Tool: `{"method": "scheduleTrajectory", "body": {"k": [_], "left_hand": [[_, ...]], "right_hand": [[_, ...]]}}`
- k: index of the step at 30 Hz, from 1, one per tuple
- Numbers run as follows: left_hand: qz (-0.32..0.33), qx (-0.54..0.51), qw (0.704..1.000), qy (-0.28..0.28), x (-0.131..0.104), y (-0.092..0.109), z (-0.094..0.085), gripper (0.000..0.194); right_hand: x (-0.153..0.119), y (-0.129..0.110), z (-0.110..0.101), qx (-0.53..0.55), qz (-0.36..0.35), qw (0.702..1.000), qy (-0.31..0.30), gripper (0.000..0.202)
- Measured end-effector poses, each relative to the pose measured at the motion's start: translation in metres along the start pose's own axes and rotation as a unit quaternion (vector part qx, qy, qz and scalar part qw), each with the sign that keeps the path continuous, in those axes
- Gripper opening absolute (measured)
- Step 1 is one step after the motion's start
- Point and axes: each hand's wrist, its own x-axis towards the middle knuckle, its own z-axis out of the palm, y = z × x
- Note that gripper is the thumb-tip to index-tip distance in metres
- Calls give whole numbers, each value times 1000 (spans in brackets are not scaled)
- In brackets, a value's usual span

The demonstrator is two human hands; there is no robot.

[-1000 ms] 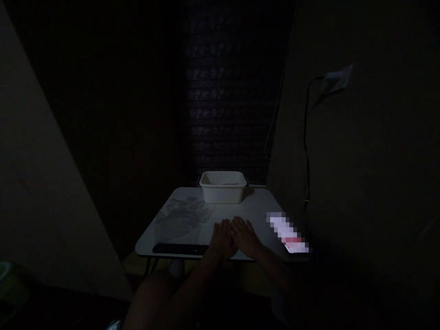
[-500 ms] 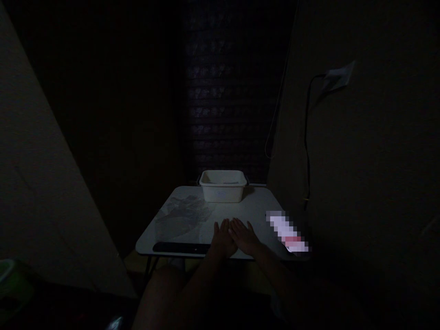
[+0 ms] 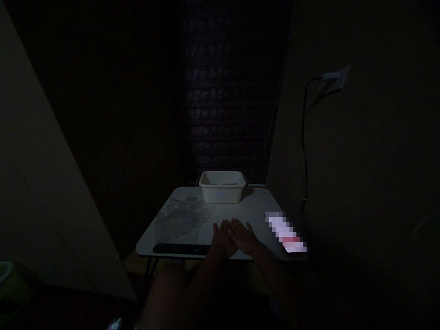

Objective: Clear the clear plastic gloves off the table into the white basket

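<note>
My left hand lies flat near the front of a small white table, fingers stretched forward and thumb apart. My right hand rests flat beside it, its fingertips meeting or overlapping the left hand's fingers. Neither hand holds anything. Beyond them a white plastic tub stands at the table's far edge; a pale thing inside it shows only in part. A crumpled clear plastic sheet is spread to the left of my hands. In front of that sheet runs a long dark strip, close to my left wrist.
A lit, pixelated screen lies at the table's right edge. From a wall outlet a black cable hangs on the right. A dark window blind rises behind the table. Something green stands at the lower left. The room is very dim.
Both hands keep the same place and pose. The view has shifted very slightly, so the outlet and cable appear a little further left.
</note>
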Motion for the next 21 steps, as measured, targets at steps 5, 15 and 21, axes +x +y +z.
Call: {"method": "scheduleTrajectory", "body": {"k": [5,15,21], "left_hand": [[-1,7,1000,-20,1,-1,1,56],[5,3,1000,6,2,-3,7,55],[4,20,1000,-6,1,-1,3,54]], "right_hand": [[0,-1,0,-2,5,1000,8,48],[-1,-3,-1,-5,3,1000,31,47],[-3,-4,-2,-13,-1,999,42,46]]}}
